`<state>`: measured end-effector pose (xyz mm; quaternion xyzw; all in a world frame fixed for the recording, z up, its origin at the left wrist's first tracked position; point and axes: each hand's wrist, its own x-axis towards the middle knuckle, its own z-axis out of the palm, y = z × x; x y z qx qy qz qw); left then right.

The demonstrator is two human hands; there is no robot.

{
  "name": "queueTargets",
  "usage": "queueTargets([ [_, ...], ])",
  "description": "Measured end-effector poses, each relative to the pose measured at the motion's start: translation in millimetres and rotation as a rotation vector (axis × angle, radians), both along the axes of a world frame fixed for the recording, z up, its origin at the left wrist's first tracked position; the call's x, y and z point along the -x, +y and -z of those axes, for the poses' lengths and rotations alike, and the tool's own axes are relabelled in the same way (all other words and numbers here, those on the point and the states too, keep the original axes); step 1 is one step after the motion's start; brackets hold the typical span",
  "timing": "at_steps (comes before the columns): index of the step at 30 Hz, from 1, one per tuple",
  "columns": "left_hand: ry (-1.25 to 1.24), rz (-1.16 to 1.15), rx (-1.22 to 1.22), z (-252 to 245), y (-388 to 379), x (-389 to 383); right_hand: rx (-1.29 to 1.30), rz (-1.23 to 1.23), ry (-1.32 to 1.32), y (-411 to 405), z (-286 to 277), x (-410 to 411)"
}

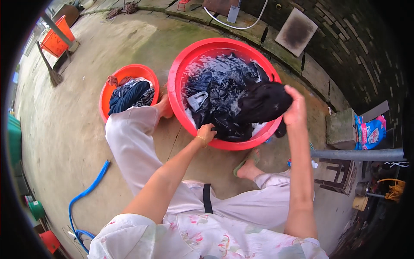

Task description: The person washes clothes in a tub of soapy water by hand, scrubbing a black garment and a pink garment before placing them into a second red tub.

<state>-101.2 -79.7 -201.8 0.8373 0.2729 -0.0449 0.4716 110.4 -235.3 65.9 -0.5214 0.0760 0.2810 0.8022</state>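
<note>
A large red plastic basin (174, 81) holds dark wet clothes (223, 94) in sudsy water, with a pale patch of cloth at their left side. My right hand (295, 105) grips a black garment (265, 100), lifted at the basin's right side and partly over the rim. My left hand (206, 132) is at the near rim, its fingers closed on the edge of the dark wet clothes. Left of the large basin stands a smaller orange-red basin (103, 100) with a pile of mixed clothes (131, 94); my bare foot is between the two basins.
A blue hose (85, 191) lies on the concrete at left. A broom (51, 73) and an orange bucket (58, 35) stand at upper left. At right are a concrete block (341, 128), a blue-pink packet (372, 132), a metal pole (359, 154) and a wooden stool (339, 176). A white hose (239, 27) lies above.
</note>
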Motion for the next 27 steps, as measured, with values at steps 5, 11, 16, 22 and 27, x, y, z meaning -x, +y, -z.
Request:
queueTargets([
  [5, -0.037, -0.108, 0.109, -29.0, -5.2, -6.5, 0.012, 0.014, -0.257, -5.8, -74.3, 9.1],
  [11, -0.093, -0.185, 0.278, -11.9, 26.9, -21.5, 0.085, -0.194, -0.361, 11.3, -79.9, 9.3],
  [16, -0.054, -0.313, 0.312, 16.0, 63.5, -46.3, 0.521, -0.41, -0.352, 18.5, 46.5, -22.5],
  [22, 0.024, -0.307, 0.014, 44.3, 151.3, -79.7, 1.635, -0.779, -1.156, 106.9, 174.0, -36.0],
  [27, 0.031, -0.278, -0.263, 56.0, 199.5, -149.2, 0.937, -1.077, -1.21, 215.7, 269.2, 42.3],
])
